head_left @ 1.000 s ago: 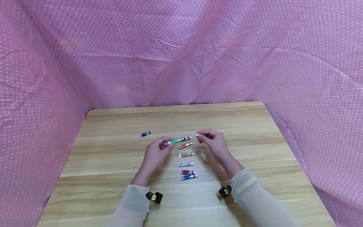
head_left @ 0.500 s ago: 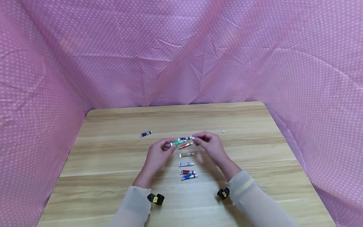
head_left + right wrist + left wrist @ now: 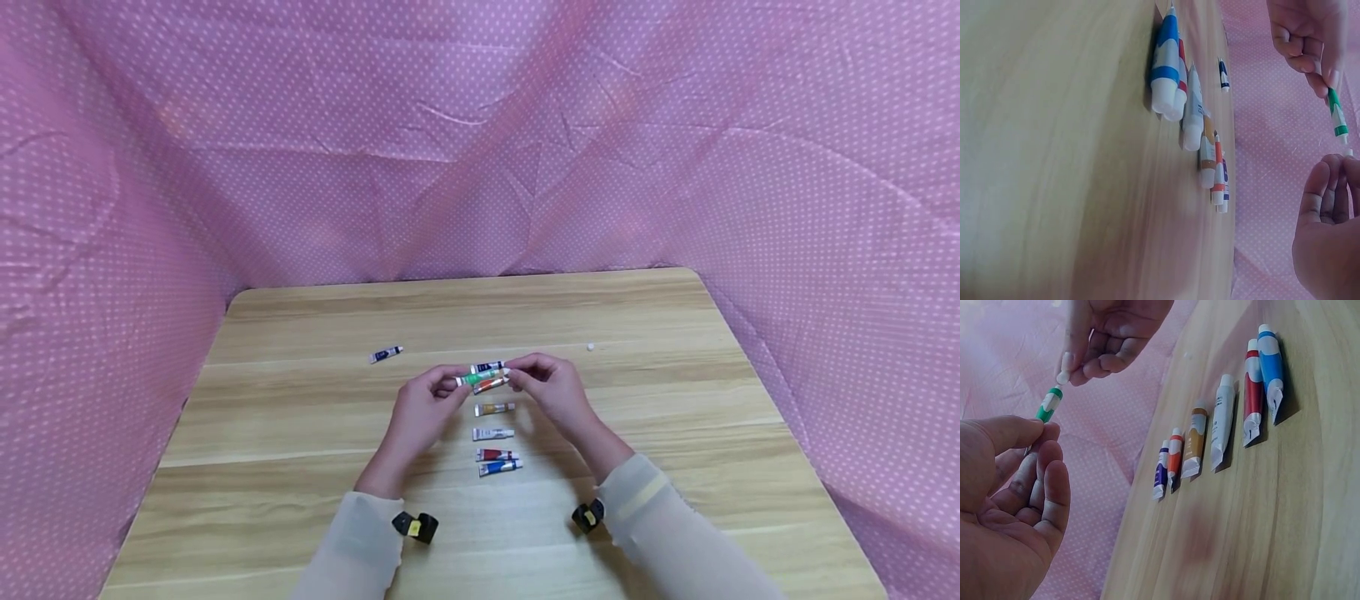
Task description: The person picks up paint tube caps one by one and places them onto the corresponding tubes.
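My left hand (image 3: 423, 407) pinches a small green paint tube (image 3: 1050, 405) near its tail, holding it above the table with the nozzle toward my right hand (image 3: 553, 393). Between the right thumb and fingers is a small white cap (image 3: 1349, 152). In the right wrist view this cap sits right at the tube's bare nozzle (image 3: 1344, 139); whether they touch I cannot tell. Below the hands several paint tubes lie in a column: purple (image 3: 487, 367), orange (image 3: 491, 386), ochre (image 3: 494, 409), white (image 3: 492, 434), red (image 3: 497, 455) and blue (image 3: 499, 469).
A dark blue tube (image 3: 386, 355) lies apart on the left of the wooden table (image 3: 285, 433). Toward the back right rests a small white cap (image 3: 590, 347). Pink dotted cloth (image 3: 480, 150) hangs around the table's back and sides.
The right hand has moved left with its white cap, toward the tube's nozzle. The left hand has shifted slightly right with the green tube. The tubes on the table stay put.
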`<move>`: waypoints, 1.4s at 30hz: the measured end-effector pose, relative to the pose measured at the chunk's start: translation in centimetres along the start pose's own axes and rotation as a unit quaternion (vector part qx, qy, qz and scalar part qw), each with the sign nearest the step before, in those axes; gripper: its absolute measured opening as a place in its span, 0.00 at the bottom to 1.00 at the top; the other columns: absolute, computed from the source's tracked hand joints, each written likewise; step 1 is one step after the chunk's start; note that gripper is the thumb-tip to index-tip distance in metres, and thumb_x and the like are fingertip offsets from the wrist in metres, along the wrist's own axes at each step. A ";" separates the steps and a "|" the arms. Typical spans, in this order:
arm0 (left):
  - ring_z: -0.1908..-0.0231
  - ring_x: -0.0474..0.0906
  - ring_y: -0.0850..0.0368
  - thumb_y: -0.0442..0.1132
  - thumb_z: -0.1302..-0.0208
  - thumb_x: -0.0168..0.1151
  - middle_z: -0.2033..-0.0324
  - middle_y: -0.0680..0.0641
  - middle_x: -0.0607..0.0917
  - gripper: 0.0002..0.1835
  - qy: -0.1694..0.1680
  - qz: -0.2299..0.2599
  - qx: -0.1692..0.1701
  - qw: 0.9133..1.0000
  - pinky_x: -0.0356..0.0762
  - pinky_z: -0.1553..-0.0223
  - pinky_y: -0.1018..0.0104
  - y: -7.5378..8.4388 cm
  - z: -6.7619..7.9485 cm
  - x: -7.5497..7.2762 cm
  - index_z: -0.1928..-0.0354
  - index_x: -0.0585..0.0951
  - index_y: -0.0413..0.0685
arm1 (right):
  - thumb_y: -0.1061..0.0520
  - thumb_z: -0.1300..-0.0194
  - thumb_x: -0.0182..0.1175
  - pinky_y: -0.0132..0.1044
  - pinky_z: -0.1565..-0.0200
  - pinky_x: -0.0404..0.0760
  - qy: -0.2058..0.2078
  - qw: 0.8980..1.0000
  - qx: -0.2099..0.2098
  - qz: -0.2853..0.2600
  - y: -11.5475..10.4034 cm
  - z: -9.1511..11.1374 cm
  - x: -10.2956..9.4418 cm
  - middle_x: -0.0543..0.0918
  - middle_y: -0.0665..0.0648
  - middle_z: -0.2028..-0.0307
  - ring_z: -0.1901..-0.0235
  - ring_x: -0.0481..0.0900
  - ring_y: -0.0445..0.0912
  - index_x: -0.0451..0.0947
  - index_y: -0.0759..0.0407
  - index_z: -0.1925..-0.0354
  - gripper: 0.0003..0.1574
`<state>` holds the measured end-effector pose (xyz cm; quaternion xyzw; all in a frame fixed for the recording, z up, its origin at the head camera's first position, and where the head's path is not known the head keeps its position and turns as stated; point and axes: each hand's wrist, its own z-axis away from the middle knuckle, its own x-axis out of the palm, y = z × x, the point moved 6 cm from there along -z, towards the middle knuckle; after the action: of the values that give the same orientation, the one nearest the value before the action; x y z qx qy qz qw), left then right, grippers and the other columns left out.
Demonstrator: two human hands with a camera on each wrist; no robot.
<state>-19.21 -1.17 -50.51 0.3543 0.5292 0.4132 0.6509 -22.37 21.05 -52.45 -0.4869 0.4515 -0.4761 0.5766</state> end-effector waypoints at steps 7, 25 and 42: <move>0.52 0.85 0.55 0.45 0.25 0.71 0.53 0.53 0.90 0.15 -0.004 -0.005 -0.007 1.000 0.87 0.50 0.63 -0.2 0.2 0.2 0.39 0.88 0.60 | 0.61 0.27 0.71 0.33 0.49 0.90 -0.013 1.000 -0.005 0.014 0.0 0.3 0.3 0.90 0.63 0.50 0.53 0.89 0.46 0.89 0.59 0.49 0.10; 0.54 0.84 0.54 0.46 0.25 0.72 0.55 0.54 0.90 0.13 -0.005 -0.015 -0.026 1.000 0.87 0.51 0.62 -0.5 0.2 0.3 0.42 0.89 0.66 | 0.59 0.26 0.70 0.34 0.50 0.90 -0.016 1.000 0.013 0.021 0.7 0.5 1.0 0.92 0.57 0.52 0.56 0.90 0.46 0.90 0.57 0.49 0.09; 0.52 0.84 0.55 0.45 0.26 0.72 0.54 0.54 0.89 0.14 -0.015 -0.025 -0.010 1.000 0.88 0.45 0.59 -0.3 0.3 0.4 0.41 0.89 0.65 | 0.51 0.20 0.64 0.45 0.50 0.88 -0.040 0.997 0.027 0.068 0.7 0.5 1.5 0.88 0.55 0.62 0.61 0.84 0.48 0.87 0.59 0.54 0.12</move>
<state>-18.84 -0.93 -50.90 0.3402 0.5238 0.3964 0.6728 -21.56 19.71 -53.19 -0.4578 0.4478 -0.4278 0.6380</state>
